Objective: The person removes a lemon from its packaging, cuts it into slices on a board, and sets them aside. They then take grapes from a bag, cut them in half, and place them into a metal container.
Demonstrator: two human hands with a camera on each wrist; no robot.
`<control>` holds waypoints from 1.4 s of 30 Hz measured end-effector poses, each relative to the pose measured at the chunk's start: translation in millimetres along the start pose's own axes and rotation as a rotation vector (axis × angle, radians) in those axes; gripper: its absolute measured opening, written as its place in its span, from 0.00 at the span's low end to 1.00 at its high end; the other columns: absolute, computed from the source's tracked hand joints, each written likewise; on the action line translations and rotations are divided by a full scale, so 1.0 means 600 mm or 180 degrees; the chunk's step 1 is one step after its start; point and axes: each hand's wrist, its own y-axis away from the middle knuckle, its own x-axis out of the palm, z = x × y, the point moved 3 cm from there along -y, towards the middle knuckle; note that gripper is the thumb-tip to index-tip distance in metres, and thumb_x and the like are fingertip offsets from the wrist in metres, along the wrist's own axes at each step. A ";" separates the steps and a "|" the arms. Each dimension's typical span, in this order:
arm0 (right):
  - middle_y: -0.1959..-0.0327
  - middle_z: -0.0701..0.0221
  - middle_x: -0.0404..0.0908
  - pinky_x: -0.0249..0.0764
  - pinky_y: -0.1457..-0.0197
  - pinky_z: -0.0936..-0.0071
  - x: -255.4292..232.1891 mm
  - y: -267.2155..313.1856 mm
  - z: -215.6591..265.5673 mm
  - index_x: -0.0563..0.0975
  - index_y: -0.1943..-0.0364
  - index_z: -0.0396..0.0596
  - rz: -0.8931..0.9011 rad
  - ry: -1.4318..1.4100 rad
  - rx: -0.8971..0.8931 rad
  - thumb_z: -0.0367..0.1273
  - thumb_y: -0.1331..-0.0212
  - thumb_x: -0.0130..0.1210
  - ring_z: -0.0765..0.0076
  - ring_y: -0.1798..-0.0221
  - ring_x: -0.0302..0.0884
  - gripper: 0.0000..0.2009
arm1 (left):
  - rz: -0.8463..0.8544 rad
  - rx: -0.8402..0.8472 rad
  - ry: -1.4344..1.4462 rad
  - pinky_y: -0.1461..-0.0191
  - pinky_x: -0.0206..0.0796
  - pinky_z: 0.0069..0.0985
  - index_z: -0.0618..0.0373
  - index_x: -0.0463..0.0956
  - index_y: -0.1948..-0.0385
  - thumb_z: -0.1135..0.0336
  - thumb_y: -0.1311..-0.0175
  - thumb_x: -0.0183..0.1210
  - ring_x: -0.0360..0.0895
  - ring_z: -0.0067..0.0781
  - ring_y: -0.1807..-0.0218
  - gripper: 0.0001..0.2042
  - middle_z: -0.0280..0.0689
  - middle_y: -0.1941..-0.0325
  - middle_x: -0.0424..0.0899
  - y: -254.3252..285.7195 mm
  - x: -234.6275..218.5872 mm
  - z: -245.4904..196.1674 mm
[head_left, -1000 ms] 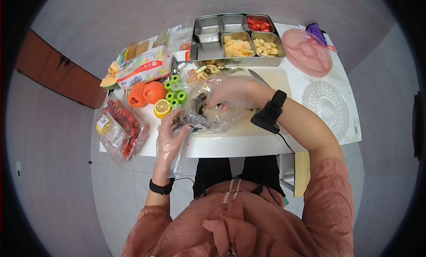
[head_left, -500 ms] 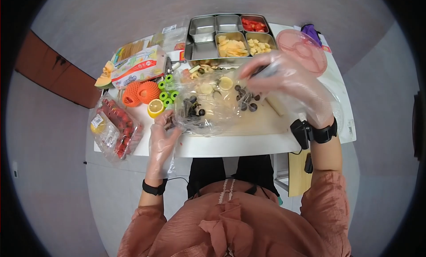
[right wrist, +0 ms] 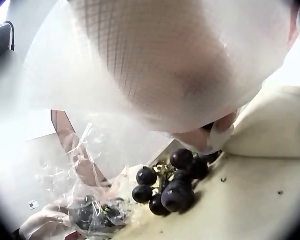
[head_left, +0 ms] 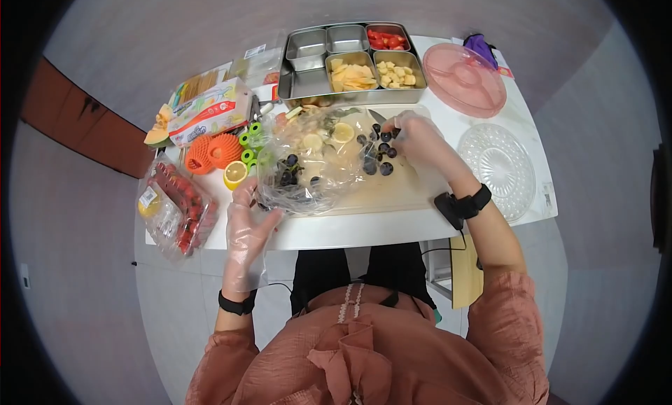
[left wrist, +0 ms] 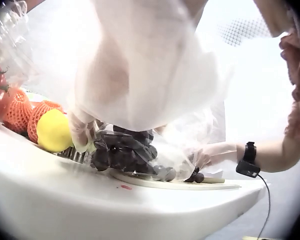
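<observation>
My left hand [head_left: 248,226], in a clear plastic glove, grips the near left edge of a clear plastic bag [head_left: 329,191]. Dark grapes [left wrist: 125,155] show through the bag's film beside the left fingers. On the cutting board [head_left: 413,188], right of the bag, lies a small bunch of dark grapes [right wrist: 177,192]. My right hand [head_left: 418,144], also gloved, reaches down to the bunch's right end, its curled fingertips pinching a dark grape there. The glove hides part of those fingers in the right wrist view. Lemon slices [head_left: 343,133] lie behind the bag.
A steel tray [head_left: 301,90] with tubs of cut fruit stands at the back. To the right are a pink divided plate [head_left: 465,79] and a clear glass plate [head_left: 497,170]. At left sit a half lemon [head_left: 235,175], netted fruit [head_left: 224,151] and a strawberry-red fruit pack [head_left: 178,205].
My right hand has moved from over the bag out to the right, then down onto the bunch of grapes. My left hand keeps its hold on the bag.
</observation>
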 end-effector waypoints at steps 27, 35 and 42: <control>0.34 0.58 0.76 0.67 0.31 0.73 -0.007 0.077 -0.010 0.68 0.32 0.35 -0.0109 -0.1229 -0.0068 0.17 0.34 0.46 0.64 0.32 0.72 0.24 | -0.0061 0.0576 -0.0934 0.30 0.64 0.39 0.61 0.68 0.36 0.71 0.56 0.76 0.73 0.52 0.34 0.39 0.51 0.35 0.75 0.002 0.000 -0.030; 0.43 0.59 0.80 0.71 0.35 0.72 -0.016 0.074 -0.014 0.71 0.36 0.33 -0.0022 -0.1185 0.0074 0.16 0.35 0.46 0.65 0.38 0.77 0.22 | -0.0053 0.0645 -0.1075 0.29 0.62 0.41 0.60 0.68 0.34 0.72 0.56 0.76 0.71 0.54 0.32 0.41 0.51 0.34 0.74 0.005 0.000 -0.034; 0.51 0.55 0.85 0.76 0.42 0.69 -0.012 0.084 -0.022 0.76 0.42 0.36 -0.0274 -0.0888 -0.0077 0.16 0.40 0.50 0.56 0.45 0.83 0.21 | -0.0060 0.0718 -0.1114 0.30 0.64 0.42 0.59 0.69 0.35 0.75 0.57 0.75 0.72 0.55 0.34 0.40 0.50 0.35 0.75 0.003 0.000 -0.040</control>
